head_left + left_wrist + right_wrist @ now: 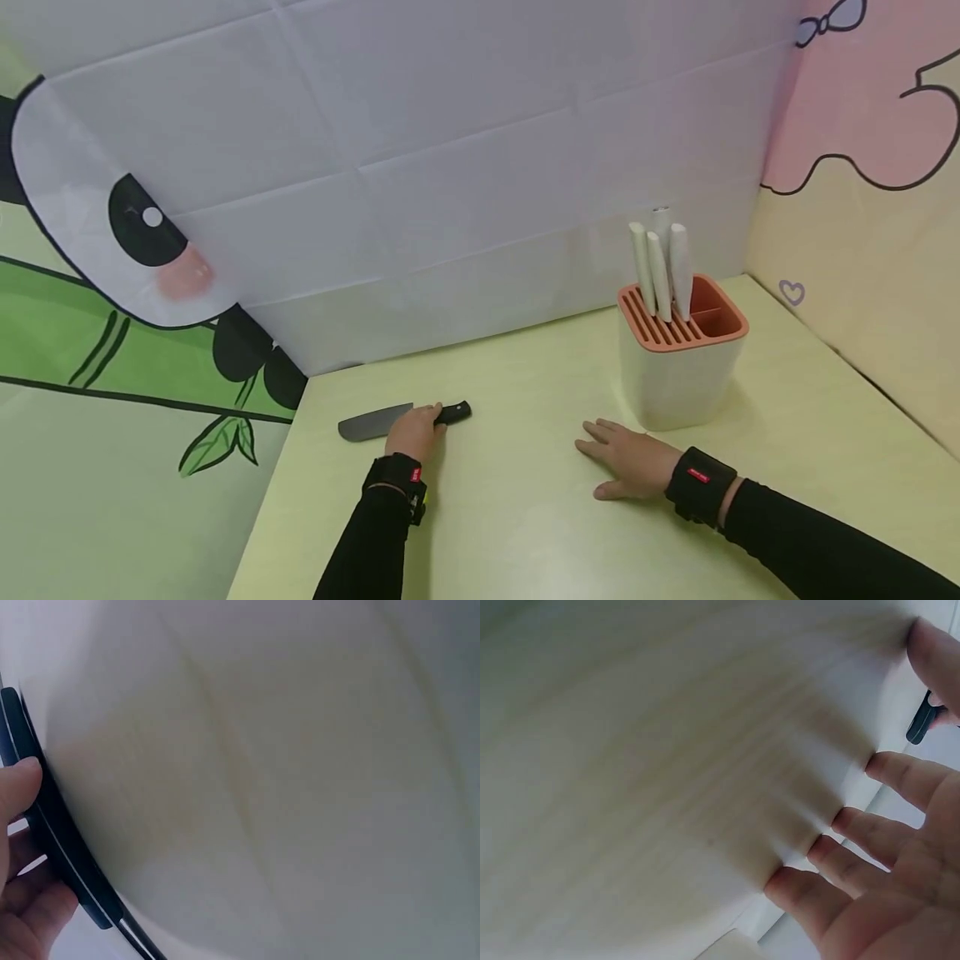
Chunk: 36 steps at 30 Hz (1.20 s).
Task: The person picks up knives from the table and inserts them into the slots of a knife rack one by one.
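A kitchen knife (372, 423) with a broad grey blade and a black handle (64, 825) is at the left of the table, its blade pointing left. My left hand (414, 432) grips the handle; in the left wrist view the thumb lies on one side and the fingers curl round the other. My right hand (632, 459) rests on the tabletop with its fingers spread, holding nothing. In the right wrist view its fingertips (782, 879) touch the surface. Just beyond this hand stands a white knife block (678, 387) with an orange slotted top.
Several white-handled knives (658, 275) stand upright in the block's slots. The pale yellow table (517, 525) meets a white panel (480, 250) at the back and a patterned wall (862, 275) on the right. A panda drawing covers the left side.
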Tool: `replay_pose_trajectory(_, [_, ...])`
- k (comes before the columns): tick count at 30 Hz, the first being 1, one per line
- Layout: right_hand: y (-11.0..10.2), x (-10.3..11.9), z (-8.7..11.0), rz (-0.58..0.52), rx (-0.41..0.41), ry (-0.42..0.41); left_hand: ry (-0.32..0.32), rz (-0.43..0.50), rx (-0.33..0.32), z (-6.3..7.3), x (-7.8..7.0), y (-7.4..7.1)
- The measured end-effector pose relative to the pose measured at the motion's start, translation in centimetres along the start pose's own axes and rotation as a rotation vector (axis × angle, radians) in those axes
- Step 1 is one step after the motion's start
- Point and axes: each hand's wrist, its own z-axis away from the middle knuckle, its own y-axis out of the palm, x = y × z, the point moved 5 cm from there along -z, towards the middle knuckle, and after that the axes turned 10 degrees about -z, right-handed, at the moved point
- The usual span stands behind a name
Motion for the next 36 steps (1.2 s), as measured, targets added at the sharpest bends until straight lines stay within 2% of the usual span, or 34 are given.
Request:
replay_pose_trajectory(6, [-0.2,0.1,0.2,-0.012,-0.017,-0.017,-0.023,-0.038,0.024,-0.8,-0.2,-0.4])
replay_pose_trajectory(12, [0.1,-0.2,0.2,0.005,-0.015,-0.022,0.007,-0.108,0.031,-0.6,-0.6,-0.7])
replay_pose_trajectory(19, [0.0,-0.1,0.2,-0.008,-0.025,-0.026,0.027,-0.135,-0.002,-0.3,-1.7,-1.3])
replay_pose_trajectory(23, [-0.2,0.1,0.2,-0.02,-0.026,-0.025,0.034,-0.157,-0.016,0.0,-2.2,-1.2])
replay_pose_trajectory(36, [-0.1,-0.1,0.2,-0.025,-0.03,-0.012,0.128,-0.141,-0.071,1.1,-6.2,-1.0])
